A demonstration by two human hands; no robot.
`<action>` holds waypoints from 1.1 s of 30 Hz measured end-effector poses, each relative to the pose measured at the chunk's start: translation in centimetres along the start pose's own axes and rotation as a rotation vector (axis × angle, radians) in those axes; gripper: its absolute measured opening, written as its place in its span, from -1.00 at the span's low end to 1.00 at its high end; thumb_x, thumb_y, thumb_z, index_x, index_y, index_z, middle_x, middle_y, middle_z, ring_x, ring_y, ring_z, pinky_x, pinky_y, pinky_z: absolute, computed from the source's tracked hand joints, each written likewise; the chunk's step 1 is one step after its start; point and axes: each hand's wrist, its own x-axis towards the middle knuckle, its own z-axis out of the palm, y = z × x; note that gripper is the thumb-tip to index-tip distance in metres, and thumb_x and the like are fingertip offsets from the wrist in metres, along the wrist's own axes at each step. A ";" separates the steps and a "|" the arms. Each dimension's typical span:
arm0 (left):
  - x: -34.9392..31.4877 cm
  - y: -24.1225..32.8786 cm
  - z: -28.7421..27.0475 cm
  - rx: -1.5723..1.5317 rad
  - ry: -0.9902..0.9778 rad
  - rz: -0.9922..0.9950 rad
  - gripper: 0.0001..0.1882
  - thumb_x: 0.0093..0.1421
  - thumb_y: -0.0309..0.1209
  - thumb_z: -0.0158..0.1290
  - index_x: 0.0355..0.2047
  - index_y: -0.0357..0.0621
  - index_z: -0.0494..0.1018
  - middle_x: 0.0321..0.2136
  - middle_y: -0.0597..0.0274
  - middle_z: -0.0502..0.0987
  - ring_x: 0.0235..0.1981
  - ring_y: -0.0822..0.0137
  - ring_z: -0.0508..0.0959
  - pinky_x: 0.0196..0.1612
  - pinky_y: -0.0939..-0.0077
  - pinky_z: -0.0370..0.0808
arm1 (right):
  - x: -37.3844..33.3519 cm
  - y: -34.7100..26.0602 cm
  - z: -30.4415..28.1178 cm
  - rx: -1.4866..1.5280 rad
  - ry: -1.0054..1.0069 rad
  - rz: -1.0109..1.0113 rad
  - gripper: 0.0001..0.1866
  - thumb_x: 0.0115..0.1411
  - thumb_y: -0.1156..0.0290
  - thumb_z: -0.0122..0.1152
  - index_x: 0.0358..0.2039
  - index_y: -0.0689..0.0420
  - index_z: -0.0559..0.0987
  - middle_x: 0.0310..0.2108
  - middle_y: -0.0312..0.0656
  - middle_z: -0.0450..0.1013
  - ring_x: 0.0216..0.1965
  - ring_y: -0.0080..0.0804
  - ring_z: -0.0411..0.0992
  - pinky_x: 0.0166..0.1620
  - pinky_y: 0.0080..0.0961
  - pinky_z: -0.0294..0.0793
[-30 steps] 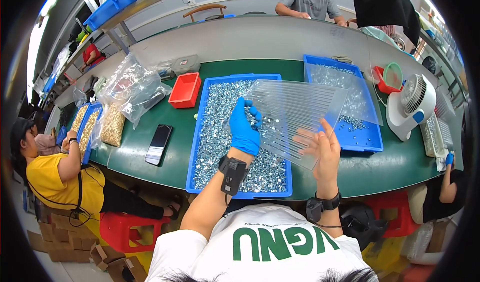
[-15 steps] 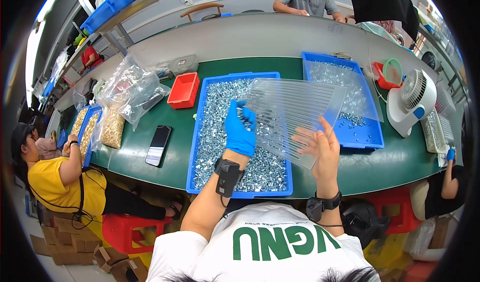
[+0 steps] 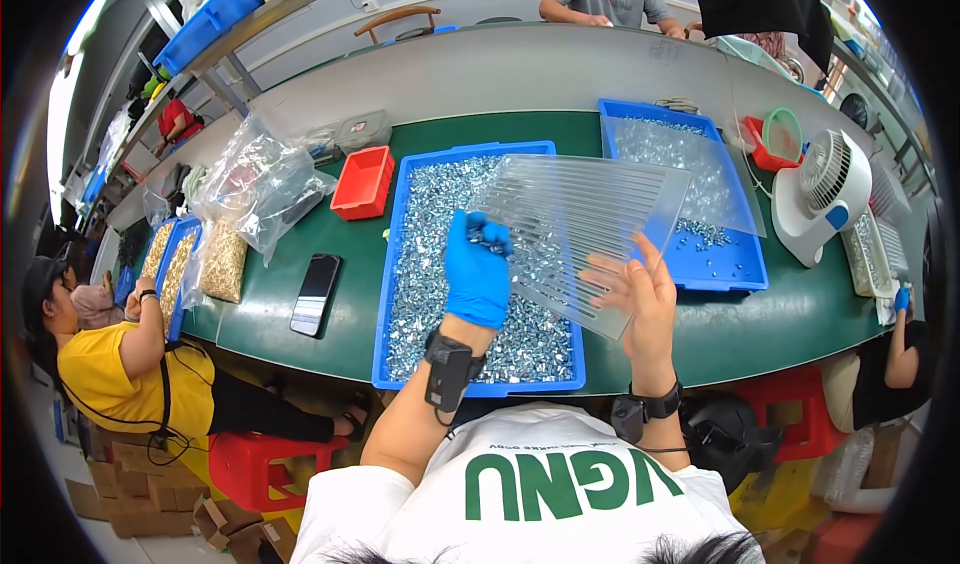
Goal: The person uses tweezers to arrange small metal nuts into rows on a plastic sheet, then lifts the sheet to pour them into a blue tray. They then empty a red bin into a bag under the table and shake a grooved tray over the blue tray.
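My left hand [image 3: 477, 276], in a blue glove, is above the blue tray [image 3: 379, 336] full of small shiny metal pieces [image 3: 440, 309]. Its fingers are curled, palm up, and a few of the same metal pieces show in them. My bare right hand [image 3: 640, 294] grips the right part of a clear ridged plastic plate [image 3: 590, 214], fingers seen through it and thumb on its near side. The plate is held tilted above the tray's right half, its left edge close beside my gloved fingers.
To the right lies a second blue tray [image 3: 735, 269] with metal pieces and a clear sheet [image 3: 690, 169]. A white fan [image 3: 822, 199] stands beyond it. Left are a phone [image 3: 316, 294], a red bin [image 3: 362, 182] and plastic bags [image 3: 255, 179]. Other people sit around the table.
My left hand has shifted slightly down and left, its fingers more curled. My right hand and the plate have barely moved.
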 end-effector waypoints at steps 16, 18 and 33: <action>-0.1 3.5 -4.0 1.559 -0.107 0.160 -0.39 0.28 -0.10 -0.32 0.19 -0.30 -0.02 0.22 -0.11 -0.09 0.27 0.12 -0.13 0.26 0.29 -0.20 | 0.0 -0.1 0.2 0.000 -0.022 -0.001 -0.49 0.22 0.31 -0.14 0.13 0.25 0.08 -0.21 0.15 0.42 -0.27 -0.16 0.49 -0.42 -0.53 0.49; -1.0 4.0 -5.0 1.765 -0.143 0.111 -0.36 0.27 -0.07 -0.31 0.19 -0.30 -0.05 0.22 -0.13 -0.12 0.27 0.09 -0.14 0.26 0.25 -0.21 | 0.2 0.1 0.0 0.006 -0.013 -0.003 -0.49 0.22 0.30 -0.14 0.13 0.25 0.08 -0.21 0.15 0.42 -0.27 -0.17 0.49 -0.42 -0.53 0.49; 0.6 -3.1 5.7 1.801 -0.893 0.169 -0.35 0.24 -0.08 -0.25 0.20 -0.26 -0.05 0.22 -0.12 -0.10 0.26 0.02 -0.09 0.24 0.17 -0.13 | 0.2 0.4 -0.2 0.022 -0.012 -0.016 -0.45 0.24 0.34 -0.14 0.14 0.32 -0.01 -0.22 0.14 0.39 -0.26 -0.18 0.48 -0.43 -0.52 0.54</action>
